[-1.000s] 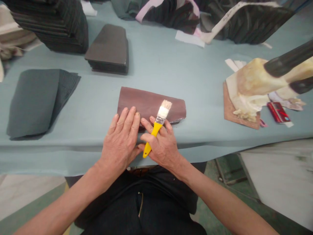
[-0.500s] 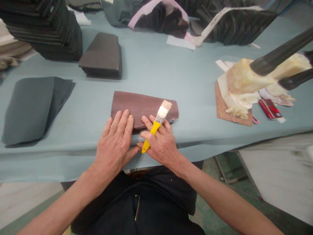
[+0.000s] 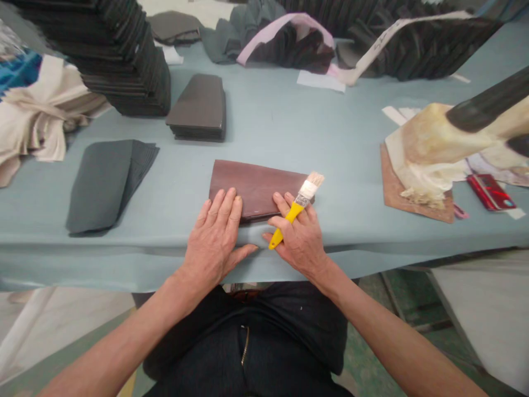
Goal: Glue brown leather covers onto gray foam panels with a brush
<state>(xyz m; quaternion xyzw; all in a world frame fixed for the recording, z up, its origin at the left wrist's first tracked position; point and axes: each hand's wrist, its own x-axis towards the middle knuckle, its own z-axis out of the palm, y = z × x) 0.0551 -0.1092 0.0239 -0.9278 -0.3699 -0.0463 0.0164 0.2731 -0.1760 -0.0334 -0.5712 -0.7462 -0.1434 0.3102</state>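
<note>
A reddish-brown panel, leather-like and folded or stacked (image 3: 260, 184), lies near the table's front edge, with dark layers showing along its near side. My left hand (image 3: 217, 231) rests flat on its left part, fingers stretched out and thumb spread away, holding nothing. At the panel's right end is my right hand (image 3: 303, 237), its fingertips touching the surface. A paintbrush (image 3: 293, 212) with a yellow handle lies across that hand, gripped by the thumb. Its pale, crusted bristles point up and right, over the panel's right corner.
Dark green pieces (image 3: 101, 187) lie fanned at left. Behind them stand a short dark stack (image 3: 198, 107) and a tall stack (image 3: 140, 71). At right, a glue-crusted container (image 3: 425, 132) with black handles sits on a brown board (image 3: 392, 193), beside a red box (image 3: 490, 192).
The whole view has shifted, so the scene sits further right. My left thumb has moved apart from my right hand, leaving a wider gap between the hands. The brush stays held.
</note>
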